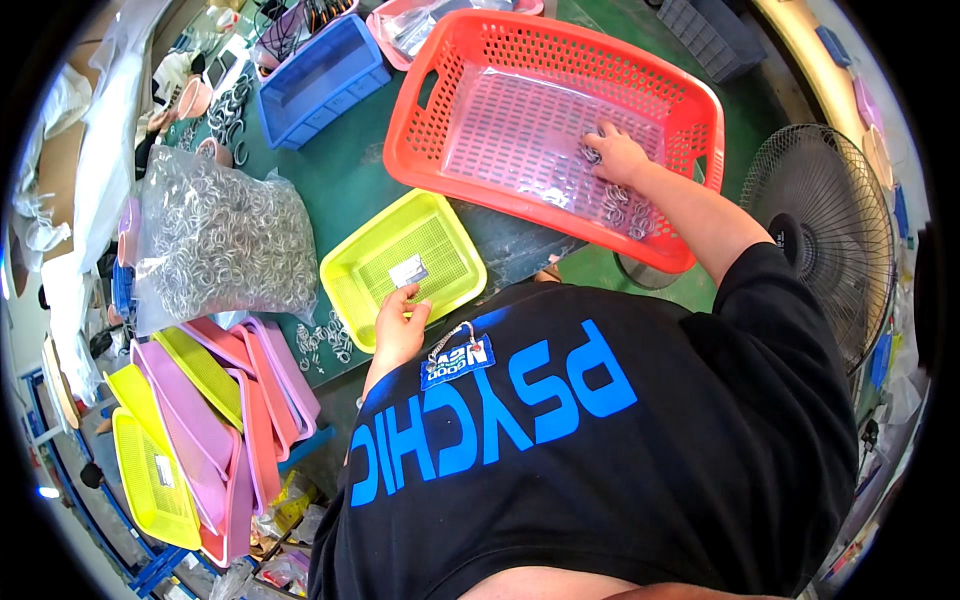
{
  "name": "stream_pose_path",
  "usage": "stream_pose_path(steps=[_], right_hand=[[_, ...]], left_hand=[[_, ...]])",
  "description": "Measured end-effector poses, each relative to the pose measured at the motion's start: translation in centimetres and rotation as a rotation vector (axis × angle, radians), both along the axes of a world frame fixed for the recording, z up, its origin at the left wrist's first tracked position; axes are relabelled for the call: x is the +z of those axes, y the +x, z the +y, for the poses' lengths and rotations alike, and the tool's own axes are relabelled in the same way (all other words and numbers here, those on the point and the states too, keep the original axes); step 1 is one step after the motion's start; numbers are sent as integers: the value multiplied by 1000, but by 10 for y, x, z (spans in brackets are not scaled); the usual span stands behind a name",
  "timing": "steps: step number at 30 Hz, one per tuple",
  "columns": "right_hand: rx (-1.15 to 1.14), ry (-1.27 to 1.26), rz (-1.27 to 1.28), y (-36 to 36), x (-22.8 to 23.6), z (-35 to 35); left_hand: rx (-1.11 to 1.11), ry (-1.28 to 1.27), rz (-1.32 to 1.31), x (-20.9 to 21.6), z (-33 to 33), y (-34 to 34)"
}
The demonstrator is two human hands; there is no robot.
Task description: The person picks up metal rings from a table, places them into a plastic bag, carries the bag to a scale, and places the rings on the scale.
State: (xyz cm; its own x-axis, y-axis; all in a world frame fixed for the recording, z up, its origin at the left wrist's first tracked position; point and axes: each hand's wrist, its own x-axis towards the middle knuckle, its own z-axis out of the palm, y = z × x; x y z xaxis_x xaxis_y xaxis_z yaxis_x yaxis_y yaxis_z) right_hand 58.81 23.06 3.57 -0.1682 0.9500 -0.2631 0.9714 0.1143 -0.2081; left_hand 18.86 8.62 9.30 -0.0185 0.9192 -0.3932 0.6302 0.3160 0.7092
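My right hand (615,158) reaches into a large red perforated basket (405,150), its fingers curled around a few small metal rings (591,155). More loose rings (628,212) lie by the basket's right wall, below my wrist. A clear plastic sheet (520,140) covers much of the basket's floor. My left hand (400,320) is over the near side of a small yellow-green basket (447,240), thumb and forefinger apart, and I see nothing held in it. A white label (408,271) lies in that basket, just beyond my left fingertips.
A clear bag of metal rings (225,235) stands at left, with loose rings (325,338) beside it. Stacked coloured baskets (205,420) are at lower left. A blue bin (325,85) sits at the back; a black fan (820,240) stands at right.
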Motion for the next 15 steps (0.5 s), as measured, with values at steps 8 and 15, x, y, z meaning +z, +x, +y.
stream_pose_path(steps=[8,15], right_hand=[[-72,53,93,6,-11,4],[-113,106,123,7,-12,4]], left_hand=[[-35,11,-30,-5,6,-3],[-75,19,-28,0,14,3]])
